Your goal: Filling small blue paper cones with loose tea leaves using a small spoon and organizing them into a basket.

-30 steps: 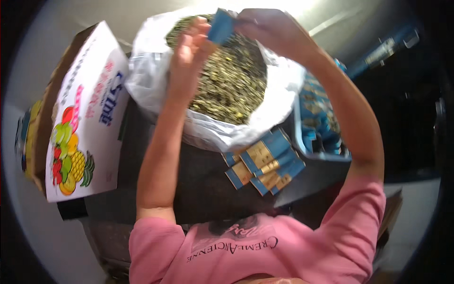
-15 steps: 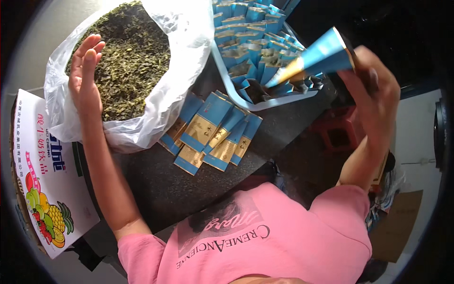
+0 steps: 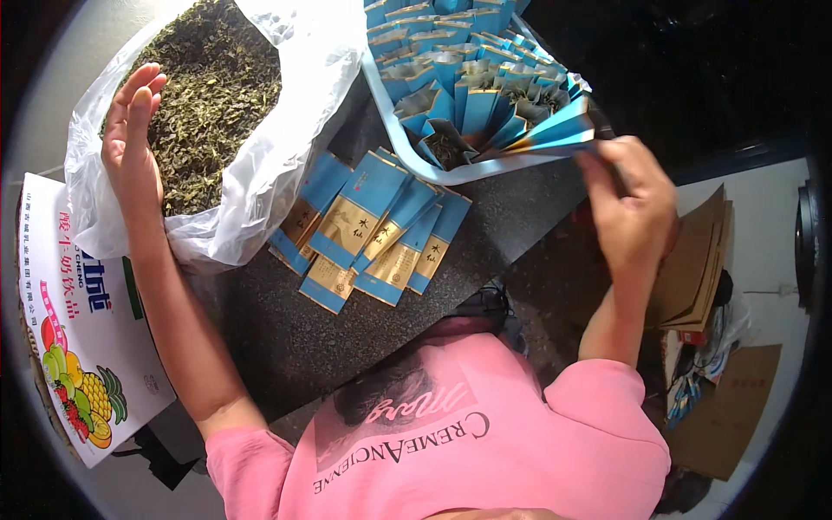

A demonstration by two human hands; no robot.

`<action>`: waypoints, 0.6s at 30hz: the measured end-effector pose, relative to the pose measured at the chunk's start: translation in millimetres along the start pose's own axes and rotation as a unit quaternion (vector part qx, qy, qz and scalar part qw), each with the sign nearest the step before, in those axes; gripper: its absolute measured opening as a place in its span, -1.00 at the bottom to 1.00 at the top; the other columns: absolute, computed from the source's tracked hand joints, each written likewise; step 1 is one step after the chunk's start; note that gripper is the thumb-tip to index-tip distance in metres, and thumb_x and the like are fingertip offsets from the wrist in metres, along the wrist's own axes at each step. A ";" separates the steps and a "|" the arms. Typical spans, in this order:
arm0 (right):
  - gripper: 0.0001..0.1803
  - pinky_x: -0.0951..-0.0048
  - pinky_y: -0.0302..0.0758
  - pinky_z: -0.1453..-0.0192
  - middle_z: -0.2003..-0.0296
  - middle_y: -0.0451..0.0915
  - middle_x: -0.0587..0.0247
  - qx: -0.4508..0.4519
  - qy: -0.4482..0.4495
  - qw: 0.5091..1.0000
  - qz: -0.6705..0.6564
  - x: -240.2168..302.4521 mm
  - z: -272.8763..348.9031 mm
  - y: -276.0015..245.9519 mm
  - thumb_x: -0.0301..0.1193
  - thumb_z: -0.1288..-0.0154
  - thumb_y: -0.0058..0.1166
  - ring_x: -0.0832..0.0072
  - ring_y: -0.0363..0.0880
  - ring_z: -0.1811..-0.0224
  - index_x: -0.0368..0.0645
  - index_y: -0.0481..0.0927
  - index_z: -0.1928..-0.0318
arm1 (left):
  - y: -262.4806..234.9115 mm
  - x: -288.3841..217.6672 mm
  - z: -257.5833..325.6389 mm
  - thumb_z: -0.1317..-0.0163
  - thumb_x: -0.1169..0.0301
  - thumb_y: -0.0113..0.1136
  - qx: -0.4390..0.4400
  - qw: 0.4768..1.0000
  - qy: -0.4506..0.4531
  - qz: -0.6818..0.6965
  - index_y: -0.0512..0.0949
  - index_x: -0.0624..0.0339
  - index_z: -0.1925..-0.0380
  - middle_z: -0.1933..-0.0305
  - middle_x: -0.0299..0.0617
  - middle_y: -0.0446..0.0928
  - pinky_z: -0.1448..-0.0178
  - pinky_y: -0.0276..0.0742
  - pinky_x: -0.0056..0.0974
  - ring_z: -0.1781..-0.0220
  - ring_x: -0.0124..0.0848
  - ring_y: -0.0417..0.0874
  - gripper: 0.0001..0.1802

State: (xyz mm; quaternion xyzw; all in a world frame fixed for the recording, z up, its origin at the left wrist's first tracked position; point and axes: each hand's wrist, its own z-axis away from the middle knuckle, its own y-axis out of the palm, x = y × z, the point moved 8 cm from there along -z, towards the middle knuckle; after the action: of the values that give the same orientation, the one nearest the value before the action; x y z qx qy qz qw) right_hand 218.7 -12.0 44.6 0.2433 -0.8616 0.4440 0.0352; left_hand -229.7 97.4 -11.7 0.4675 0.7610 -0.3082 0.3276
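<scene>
Flat pouches (image 3: 368, 230) crowd tabletop (image 3: 286, 338) between bag (image 3: 286, 130), tray (image 3: 451, 173).

Blue-and-gold packets (image 3: 373, 230), dark green tea leaves (image 3: 212, 95), pink shirt (image 3: 485, 442)

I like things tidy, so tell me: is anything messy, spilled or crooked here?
Nothing is spilled or torn. The flat blue and gold packets lie in a loose, crooked fan on the dark table rather than a neat stack. The right hand holds one blue packet at the tray; the left hand rests over the leaves.
</scene>
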 end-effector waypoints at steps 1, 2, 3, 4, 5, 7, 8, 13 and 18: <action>-0.90 0.48 0.46 0.24 0.41 0.56 0.13 0.027 -0.012 1.000 0.005 0.2 2.9 12.7 -0.65 -0.19 0.19 0.39 0.56 0.40 -0.32 0.59 0.26 | 2.3 -0.3 -1.9 -0.38 0.12 0.14 0.001 1.000 0.002 0.005 0.55 0.26 -0.10 -0.11 -0.14 0.59 -0.33 0.36 -0.28 -0.18 -0.38 0.58 -0.53; -0.89 0.47 0.47 0.25 0.41 0.57 0.11 0.046 -0.015 0.999 -0.010 -0.8 6.0 24.9 -0.66 -0.21 0.15 0.36 0.57 0.39 -0.32 0.61 0.23 | 3.8 0.3 -3.2 -0.38 0.12 0.15 0.003 1.000 0.002 0.009 0.55 0.26 -0.10 -0.11 -0.14 0.59 -0.33 0.36 -0.28 -0.18 -0.39 0.58 -0.53; -0.87 0.45 0.47 0.26 0.40 0.58 0.09 0.067 -0.019 0.997 -0.025 -0.6 8.8 37.6 -0.67 -0.22 0.11 0.33 0.58 0.39 -0.32 0.62 0.21 | 3.3 1.1 -3.3 -0.37 0.12 0.16 0.003 1.000 0.001 0.012 0.55 0.27 -0.09 -0.11 -0.14 0.59 -0.32 0.36 -0.28 -0.18 -0.39 0.58 -0.52; -0.84 0.45 0.48 0.27 0.39 0.58 0.08 0.081 0.006 0.996 -0.041 -4.5 12.2 50.0 -0.68 -0.23 0.07 0.33 0.59 0.39 -0.33 0.62 0.18 | 2.4 2.2 -2.3 -0.37 0.11 0.16 0.004 1.000 0.000 0.013 0.55 0.27 -0.09 -0.10 -0.14 0.59 -0.32 0.37 -0.28 -0.18 -0.39 0.58 -0.52; -0.81 0.45 0.48 0.28 0.39 0.58 0.07 0.097 0.030 0.993 -0.057 -7.9 15.2 61.3 -0.69 -0.24 0.04 0.32 0.59 0.39 -0.33 0.63 0.16 | 1.7 3.8 -0.3 -0.36 0.11 0.17 0.005 1.000 -0.003 0.013 0.56 0.27 -0.09 -0.10 -0.14 0.59 -0.32 0.37 -0.28 -0.18 -0.39 0.58 -0.52; -0.81 0.46 0.49 0.29 0.37 0.58 0.05 0.083 0.031 0.992 -0.084 -7.0 15.1 63.7 -0.68 -0.24 0.04 0.31 0.61 0.39 -0.34 0.63 0.15 | 1.8 -1.7 -1.1 -0.36 0.13 0.18 0.006 1.000 0.000 0.023 0.56 0.28 -0.08 -0.09 -0.14 0.60 -0.30 0.38 -0.30 -0.16 -0.40 0.59 -0.53; -0.80 0.37 0.51 0.24 0.32 0.61 0.05 0.075 0.024 0.994 -0.079 -6.8 15.4 61.4 -0.62 -0.24 0.09 0.20 0.63 0.32 -0.28 0.64 0.12 | 3.7 -3.0 -2.8 -0.36 0.16 0.20 0.006 0.999 0.003 0.036 0.56 0.28 -0.07 -0.07 -0.14 0.61 -0.29 0.39 -0.31 -0.15 -0.41 0.59 -0.55; -0.65 0.45 0.51 0.31 0.24 0.65 0.08 0.012 0.118 0.982 -0.145 -2.8 30.4 54.5 -0.61 -0.20 0.20 0.31 0.60 0.40 -0.16 0.63 -0.02 | 5.7 10.5 -5.5 -0.31 0.24 0.27 0.013 0.996 0.009 0.086 0.60 0.32 0.00 0.04 -0.17 0.66 -0.14 0.48 -0.40 -0.04 -0.47 0.64 -0.60; -0.79 0.53 0.39 0.37 0.44 0.53 0.20 0.105 0.041 0.979 -0.170 25.9 48.8 84.7 -0.67 -0.14 0.22 0.48 0.48 0.46 -0.27 0.65 0.18 | -4.7 15.3 -12.3 -0.42 0.24 0.11 0.043 0.998 0.004 0.038 0.53 0.32 -0.11 -0.13 -0.05 0.59 -0.32 0.40 -0.29 -0.20 -0.33 0.59 -0.59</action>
State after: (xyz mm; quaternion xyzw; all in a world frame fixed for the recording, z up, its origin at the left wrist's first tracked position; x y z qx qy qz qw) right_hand 165.4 -19.0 -41.0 0.3702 -0.7539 0.5293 0.1202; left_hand -241.9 112.9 -15.6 0.5109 0.7301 -0.3257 0.3159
